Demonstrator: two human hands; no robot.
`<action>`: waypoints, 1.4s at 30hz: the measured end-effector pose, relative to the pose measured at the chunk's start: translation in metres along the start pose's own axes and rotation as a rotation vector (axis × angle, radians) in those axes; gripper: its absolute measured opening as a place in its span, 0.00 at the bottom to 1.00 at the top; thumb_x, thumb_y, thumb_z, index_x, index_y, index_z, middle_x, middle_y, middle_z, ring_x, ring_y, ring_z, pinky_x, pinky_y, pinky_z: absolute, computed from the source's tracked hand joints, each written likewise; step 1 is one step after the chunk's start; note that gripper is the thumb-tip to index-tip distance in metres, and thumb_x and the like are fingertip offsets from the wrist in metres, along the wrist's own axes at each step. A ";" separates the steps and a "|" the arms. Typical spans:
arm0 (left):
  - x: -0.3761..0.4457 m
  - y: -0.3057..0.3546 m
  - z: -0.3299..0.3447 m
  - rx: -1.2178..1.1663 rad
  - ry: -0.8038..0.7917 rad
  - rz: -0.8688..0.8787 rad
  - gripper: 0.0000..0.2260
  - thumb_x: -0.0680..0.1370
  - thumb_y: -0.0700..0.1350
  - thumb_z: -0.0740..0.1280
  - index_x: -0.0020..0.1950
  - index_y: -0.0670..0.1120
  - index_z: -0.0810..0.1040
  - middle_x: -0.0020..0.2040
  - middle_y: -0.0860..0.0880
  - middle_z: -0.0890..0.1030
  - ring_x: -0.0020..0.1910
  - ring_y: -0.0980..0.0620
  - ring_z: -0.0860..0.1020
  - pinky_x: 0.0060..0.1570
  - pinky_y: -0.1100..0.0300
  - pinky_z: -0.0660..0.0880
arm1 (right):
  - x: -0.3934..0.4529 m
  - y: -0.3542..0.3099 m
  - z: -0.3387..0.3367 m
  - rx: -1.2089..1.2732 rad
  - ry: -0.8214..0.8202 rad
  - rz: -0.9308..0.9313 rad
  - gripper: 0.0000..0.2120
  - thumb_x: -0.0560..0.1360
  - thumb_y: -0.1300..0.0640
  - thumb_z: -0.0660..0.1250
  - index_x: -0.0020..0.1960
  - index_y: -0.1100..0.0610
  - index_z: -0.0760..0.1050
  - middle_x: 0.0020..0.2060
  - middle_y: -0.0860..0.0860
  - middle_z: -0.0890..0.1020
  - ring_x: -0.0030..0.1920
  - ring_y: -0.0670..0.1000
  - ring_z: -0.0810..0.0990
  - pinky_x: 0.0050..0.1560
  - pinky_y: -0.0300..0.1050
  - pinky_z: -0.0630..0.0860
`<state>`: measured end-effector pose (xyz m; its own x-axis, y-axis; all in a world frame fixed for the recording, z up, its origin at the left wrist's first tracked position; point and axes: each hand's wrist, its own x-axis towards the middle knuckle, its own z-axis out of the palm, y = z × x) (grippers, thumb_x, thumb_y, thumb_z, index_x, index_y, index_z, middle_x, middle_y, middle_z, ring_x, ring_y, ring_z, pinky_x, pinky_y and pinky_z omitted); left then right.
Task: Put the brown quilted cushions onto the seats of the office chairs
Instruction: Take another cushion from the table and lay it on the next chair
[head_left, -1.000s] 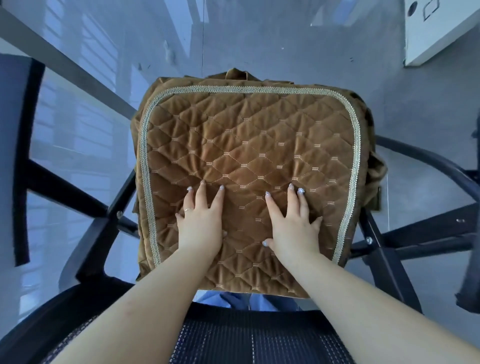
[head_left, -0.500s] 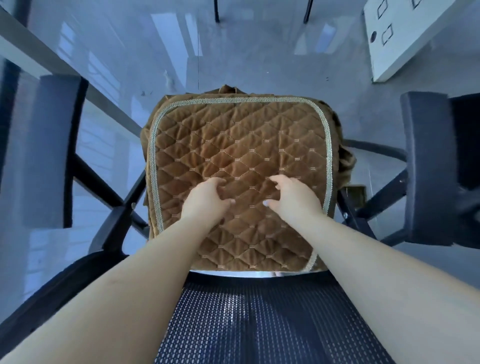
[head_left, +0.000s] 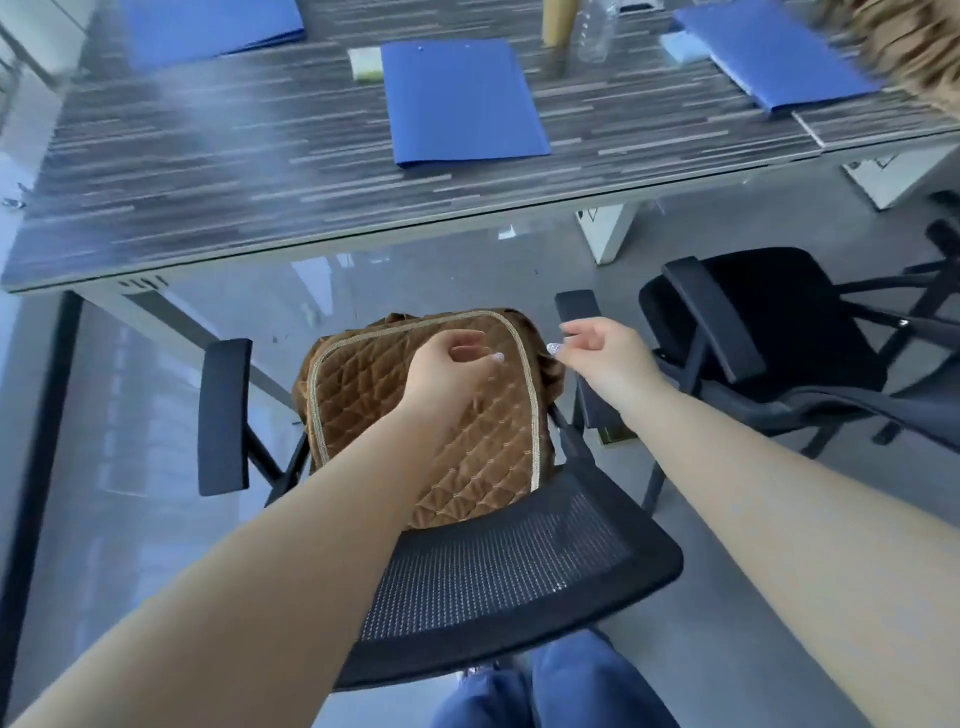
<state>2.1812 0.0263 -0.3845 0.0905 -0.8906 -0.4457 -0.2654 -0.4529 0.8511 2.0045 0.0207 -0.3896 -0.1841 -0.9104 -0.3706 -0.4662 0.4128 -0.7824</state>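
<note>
A brown quilted cushion (head_left: 363, 395) with pale braid trim lies flat on the seat of the black office chair, whose mesh backrest (head_left: 509, 566) is right below me. My left hand (head_left: 449, 369) hovers above the cushion, fingers loosely curled, holding nothing. My right hand (head_left: 605, 353) is lifted off to the right of the cushion, over the right armrest (head_left: 579, 306), fingers relaxed and empty. A second black office chair (head_left: 789, 312) with a bare seat stands at the right.
A striped grey table (head_left: 260, 171) stretches across the top, carrying blue folders (head_left: 462, 98), a clear bottle (head_left: 595, 31) and a brown furry thing (head_left: 914, 47) at the top right corner. The left armrest (head_left: 223, 415) juts out at the left. The shiny grey floor (head_left: 130, 519) surrounds the chairs.
Both hands have lifted off the cushion; the right one has swung out to the right. My view has pulled back and up, bringing the table and the second chair into sight.
</note>
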 end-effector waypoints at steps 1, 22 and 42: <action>-0.009 0.010 0.005 0.016 -0.015 0.016 0.15 0.74 0.45 0.73 0.60 0.49 0.77 0.51 0.54 0.82 0.42 0.61 0.79 0.30 0.75 0.72 | -0.009 -0.001 -0.013 0.019 0.005 0.015 0.17 0.73 0.53 0.72 0.60 0.53 0.77 0.54 0.50 0.81 0.54 0.49 0.78 0.55 0.41 0.71; -0.101 0.123 0.330 0.127 -0.265 0.118 0.15 0.75 0.45 0.72 0.61 0.48 0.77 0.52 0.53 0.82 0.47 0.57 0.79 0.44 0.64 0.74 | -0.055 0.157 -0.331 0.175 0.163 0.104 0.17 0.73 0.52 0.71 0.61 0.51 0.76 0.57 0.49 0.80 0.56 0.49 0.78 0.60 0.47 0.75; -0.100 0.247 0.623 0.083 -0.369 0.165 0.18 0.75 0.45 0.72 0.63 0.48 0.76 0.54 0.54 0.82 0.48 0.60 0.78 0.51 0.62 0.76 | 0.017 0.278 -0.623 0.186 0.305 0.095 0.18 0.72 0.50 0.72 0.60 0.50 0.76 0.56 0.48 0.81 0.58 0.49 0.78 0.62 0.52 0.74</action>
<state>1.5081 0.0290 -0.3022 -0.3063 -0.8695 -0.3875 -0.3251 -0.2871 0.9011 1.3329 0.1022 -0.3020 -0.4813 -0.8230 -0.3018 -0.2748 0.4686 -0.8396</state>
